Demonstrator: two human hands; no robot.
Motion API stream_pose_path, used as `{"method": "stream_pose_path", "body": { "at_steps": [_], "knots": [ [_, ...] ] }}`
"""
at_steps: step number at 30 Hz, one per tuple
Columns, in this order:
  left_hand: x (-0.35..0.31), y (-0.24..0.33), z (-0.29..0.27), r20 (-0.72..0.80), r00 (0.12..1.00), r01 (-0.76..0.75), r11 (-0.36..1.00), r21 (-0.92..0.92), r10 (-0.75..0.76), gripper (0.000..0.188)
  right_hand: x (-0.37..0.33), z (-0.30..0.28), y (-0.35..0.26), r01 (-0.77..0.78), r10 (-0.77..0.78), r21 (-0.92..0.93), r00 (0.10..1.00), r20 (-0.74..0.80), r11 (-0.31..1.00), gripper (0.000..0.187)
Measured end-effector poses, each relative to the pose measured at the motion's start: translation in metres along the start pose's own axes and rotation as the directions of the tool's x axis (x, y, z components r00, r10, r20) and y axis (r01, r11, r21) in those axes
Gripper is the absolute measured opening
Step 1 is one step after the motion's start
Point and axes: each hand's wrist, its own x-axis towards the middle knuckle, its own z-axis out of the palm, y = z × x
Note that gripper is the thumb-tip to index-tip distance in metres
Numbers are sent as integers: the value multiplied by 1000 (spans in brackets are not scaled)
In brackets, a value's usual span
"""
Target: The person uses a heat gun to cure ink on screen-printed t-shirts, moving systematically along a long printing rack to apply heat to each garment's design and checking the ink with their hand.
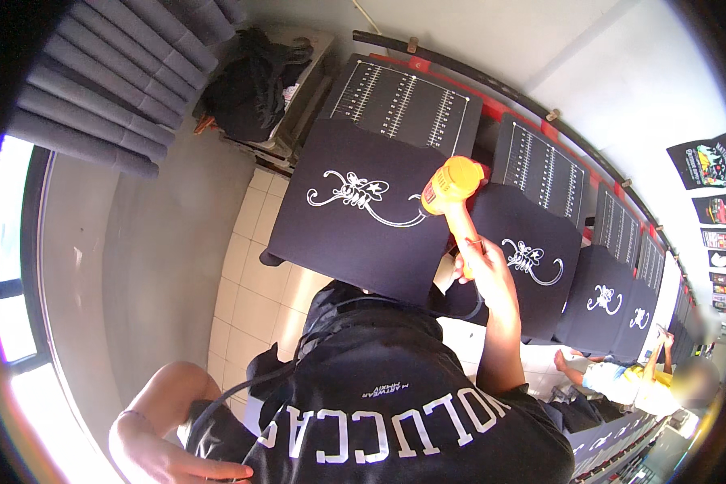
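Note:
My right hand [486, 273] is wrapped round the handle of an orange heat gun [453, 184]. The heat gun's round head hangs over the right edge of a black shirt [339, 242] spread on the nearest printing board. White curling line art is printed on this shirt, and the gun's head is just beside the end of its long curved line. Down at the lower left, my left hand [198, 466] lies against the side of my own black shirt with its fingers stretched out; the picture's edge cuts part of it off.
More printing boards [540, 165] carrying black printed shirts [531, 250] run in a row to the right. A dark cord [242, 385] crosses by my waist. Dark cloths [258, 89] are heaped on a stand at the far left. Another person [633, 379] in yellow works at the right.

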Motion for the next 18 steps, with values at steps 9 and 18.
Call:
{"method": "stream_pose_path", "body": {
  "at_steps": [9,18],
  "knots": [
    [-2,-4,-5,6,1000,-30,1000,-2,30,21,16,12,-3,19,-22,-77,999,-36,997,28],
    [-2,-14,-28,80,990,-116,993,-3,115,24,20,26,-6,-19,19,-25,1000,-2,1000,27]
  ]
}}
